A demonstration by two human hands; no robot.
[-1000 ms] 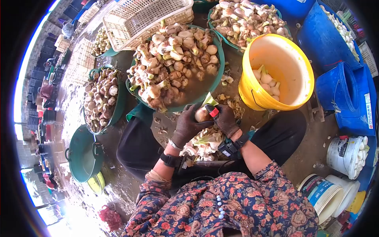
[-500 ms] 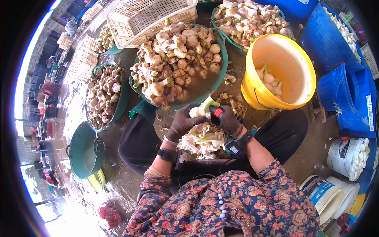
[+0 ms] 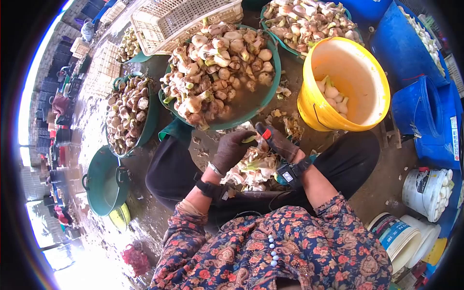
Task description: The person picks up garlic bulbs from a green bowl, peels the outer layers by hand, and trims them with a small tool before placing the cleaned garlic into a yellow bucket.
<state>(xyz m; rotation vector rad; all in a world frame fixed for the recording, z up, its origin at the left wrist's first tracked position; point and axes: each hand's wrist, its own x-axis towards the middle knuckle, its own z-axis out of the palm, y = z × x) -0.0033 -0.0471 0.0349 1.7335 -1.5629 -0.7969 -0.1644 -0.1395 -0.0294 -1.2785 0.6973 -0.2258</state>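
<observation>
My left hand (image 3: 233,151), in a dark brown glove, is closed round a garlic bulb (image 3: 249,139). Only a pale green bit of it shows past the fingers. Just to the right, my gloved right hand (image 3: 282,144) is closed too, with a black and red piece at its finger end; whether that is a tool or a finger cover I cannot make out. Beneath both hands lies a heap of papery garlic peelings (image 3: 256,169) between my knees. Beyond them stands a green tub (image 3: 278,72) with unpeeled garlic (image 3: 212,63) in murky water.
A yellow bucket (image 3: 309,104) with several peeled bulbs (image 3: 332,96) stands at front right. Left are a garlic-filled green tub (image 3: 153,113) and another green tub (image 3: 99,188). A cream crate (image 3: 159,29) leans at the back. Blue containers (image 3: 401,43) and white pails (image 3: 418,193) line the right.
My hands have drawn slightly apart, the left turning over. The bulb, earlier plainly visible with its stem between both hands, is now mostly hidden in my left hand.
</observation>
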